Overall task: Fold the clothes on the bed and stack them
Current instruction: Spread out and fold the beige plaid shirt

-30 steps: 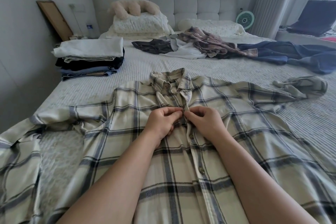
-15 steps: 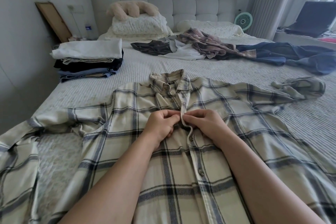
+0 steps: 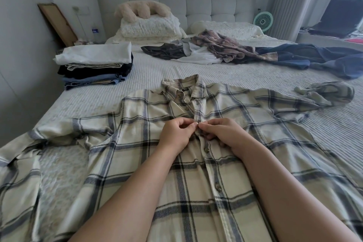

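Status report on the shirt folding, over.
Left hand and right hand both pinch the plaid shirt placket at a button. Shirt spread flat, unfolded. Folded stack waits far left; unfolded clothes pile beyond. Nothing blocking.

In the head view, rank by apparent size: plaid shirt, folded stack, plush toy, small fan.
1. Plaid shirt, though nearest the camera.
2. Folded stack.
3. Plush toy.
4. Small fan.
Toy and fan sit farthest back, so true sizes are unsure.

Bare bed (image 3: 157,72) lies open between the folded stack (image 3: 94,67) and the loose clothes (image 3: 225,51).
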